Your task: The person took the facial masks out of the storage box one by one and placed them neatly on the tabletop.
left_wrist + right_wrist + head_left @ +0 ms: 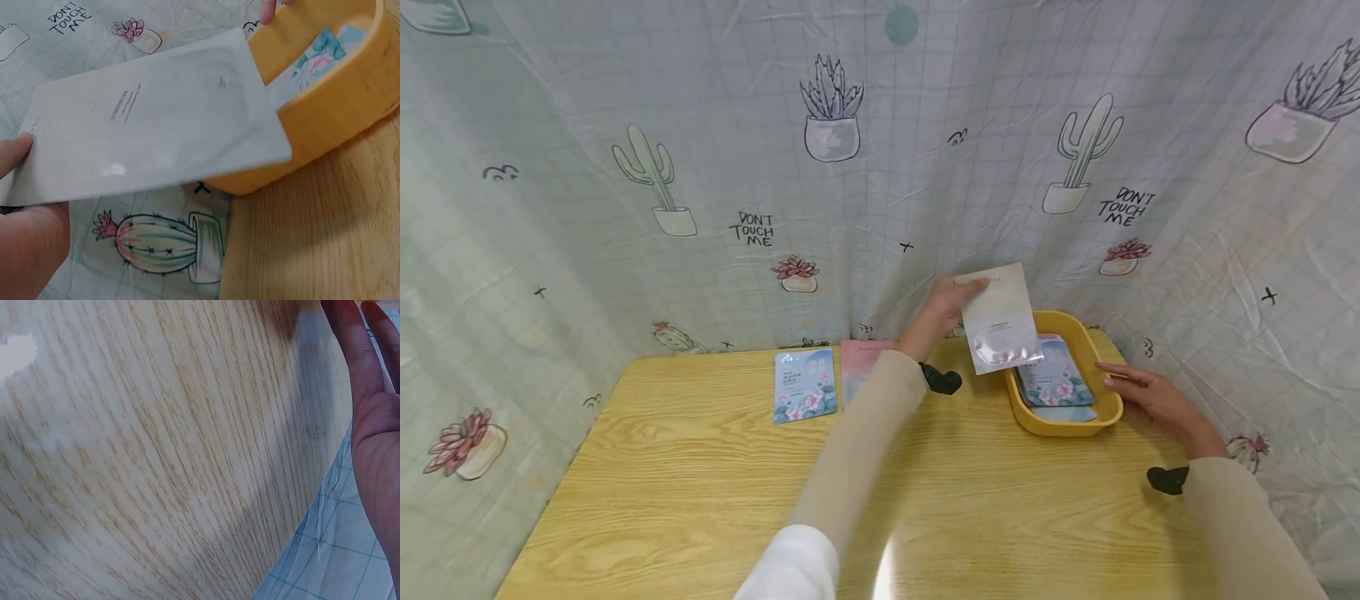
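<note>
My left hand (pixel 946 305) pinches a whitish, shiny sheet mask packet (pixel 998 317) near its upper end, thumb on the front. The packet (pixel 150 119) is tilted in the left wrist view, its far end by the wall of a yellow plastic basket (pixel 1067 428). Inside the basket lie blue floral packets (pixel 1060 379), partly stacked, with a bit of pink behind. At the basket's right side is my right hand (pixel 1161 406), its fingers fairly straight and the fingertips at the rim. The right wrist view shows this hand (pixel 378 419) only in part.
A blue floral packet (pixel 805 387) and a pink packet (pixel 859 362) lie side by side at the back of the wooden table (pixel 685 475); my left sleeve partly covers the pink one. Behind the table hangs a curtain (pixel 880 192) with cactus prints.
</note>
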The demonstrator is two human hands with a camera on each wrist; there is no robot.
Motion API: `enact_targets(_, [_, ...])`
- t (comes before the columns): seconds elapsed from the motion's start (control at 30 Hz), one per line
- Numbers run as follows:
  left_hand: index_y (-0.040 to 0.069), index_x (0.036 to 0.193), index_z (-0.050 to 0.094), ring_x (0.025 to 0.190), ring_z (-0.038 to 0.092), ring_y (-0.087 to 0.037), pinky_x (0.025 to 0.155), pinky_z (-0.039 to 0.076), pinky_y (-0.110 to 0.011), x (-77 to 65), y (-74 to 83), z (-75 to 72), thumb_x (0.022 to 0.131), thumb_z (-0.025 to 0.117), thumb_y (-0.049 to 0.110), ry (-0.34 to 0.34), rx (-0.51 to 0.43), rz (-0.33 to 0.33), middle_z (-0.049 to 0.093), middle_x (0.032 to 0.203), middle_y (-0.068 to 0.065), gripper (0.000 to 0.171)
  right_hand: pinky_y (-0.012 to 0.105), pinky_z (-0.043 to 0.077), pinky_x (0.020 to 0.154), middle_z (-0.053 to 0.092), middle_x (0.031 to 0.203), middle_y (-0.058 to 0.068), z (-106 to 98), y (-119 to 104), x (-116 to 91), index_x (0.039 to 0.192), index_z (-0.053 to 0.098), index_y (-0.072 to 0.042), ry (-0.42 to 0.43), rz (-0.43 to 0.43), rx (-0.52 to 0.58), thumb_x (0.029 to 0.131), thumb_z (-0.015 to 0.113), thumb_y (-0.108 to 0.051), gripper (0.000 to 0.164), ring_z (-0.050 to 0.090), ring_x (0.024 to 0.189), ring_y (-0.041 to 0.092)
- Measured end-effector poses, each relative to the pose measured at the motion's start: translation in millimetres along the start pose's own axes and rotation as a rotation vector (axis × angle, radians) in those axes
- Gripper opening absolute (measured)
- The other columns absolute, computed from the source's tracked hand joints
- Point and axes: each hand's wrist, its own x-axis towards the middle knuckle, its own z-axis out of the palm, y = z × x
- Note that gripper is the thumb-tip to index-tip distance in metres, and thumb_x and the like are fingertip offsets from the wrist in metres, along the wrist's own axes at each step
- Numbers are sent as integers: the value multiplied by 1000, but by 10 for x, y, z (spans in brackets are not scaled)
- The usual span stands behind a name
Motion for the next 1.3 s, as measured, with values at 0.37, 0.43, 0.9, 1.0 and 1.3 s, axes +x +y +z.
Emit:
enact_targets(0.37, [-9,125,62,89,69,-18,72,60,-28,41,-40,-150,102,57,-1,-95,-50,42,69,120,-20,25,18,55,88,51,124,-32,-29,4,8,156,41,-9,15,58,-16,106,56,-29,55,61,108,-10])
enact_targets(0.43, [-9,127,62,86,70,-18,71,60,-28,32,-43,-174,100,62,2,-77,-35,39,71,117,-18,28,19,55,88,52,124,-32,-30,4,5,156,41,-9,15,60,-4,107,56,-28,55,61,108,-9])
enact_targets(0.9, [-5,103,73,69,68,-14,60,57,-23,-32,-121,-298,93,76,9,62,-55,40,71,83,-4,18,24,57,88,61,124,-26,-6,-7,15,155,43,-13,-2,69,96,107,55,-23,51,65,109,-2])
enact_targets(1.0, [-4,104,72,71,69,-15,61,58,-25,-61,-152,-328,95,74,10,73,-65,18,72,87,-7,17,24,57,88,62,124,-26,-4,-9,8,156,41,-12,-12,75,105,107,54,-23,52,65,109,-1])
enact_targets(1.3, [-16,128,55,80,64,-14,71,57,-22,-139,-363,-506,99,64,1,150,-102,-98,66,101,-11,35,21,57,86,61,122,-28,-23,-19,20,157,38,-10,1,69,54,108,53,-25,54,65,108,-3])
